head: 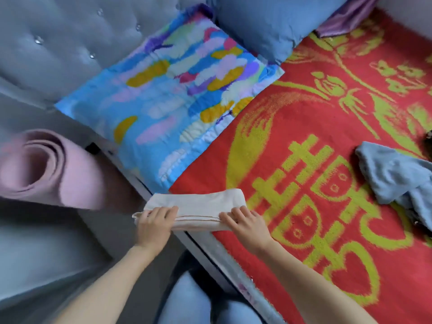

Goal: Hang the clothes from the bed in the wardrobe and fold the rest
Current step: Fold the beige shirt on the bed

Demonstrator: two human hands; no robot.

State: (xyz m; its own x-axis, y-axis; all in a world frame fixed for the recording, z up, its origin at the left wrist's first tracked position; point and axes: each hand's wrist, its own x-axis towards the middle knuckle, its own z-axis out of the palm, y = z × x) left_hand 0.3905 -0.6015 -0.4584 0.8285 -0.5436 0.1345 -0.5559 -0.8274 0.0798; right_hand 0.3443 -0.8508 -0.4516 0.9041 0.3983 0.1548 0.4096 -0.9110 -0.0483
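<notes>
A cream folded cloth (pixel 198 206) lies at the near corner of the bed, partly over the edge. My left hand (pixel 155 224) grips its left end, fingers curled over the top. My right hand (pixel 247 223) holds its right end, fingers bent over the fold. A crumpled light blue garment (pixel 395 176) lies loose on the red and yellow blanket (pixel 304 141) at the right edge of the view.
A bright blue patterned pillow (pixel 177 97) lies at the head of the bed, with a plain blue pillow (pixel 268 24) behind it. A grey tufted headboard (pixel 58 43) fills the upper left. A rolled pink mat (pixel 46 169) stands beside the bed.
</notes>
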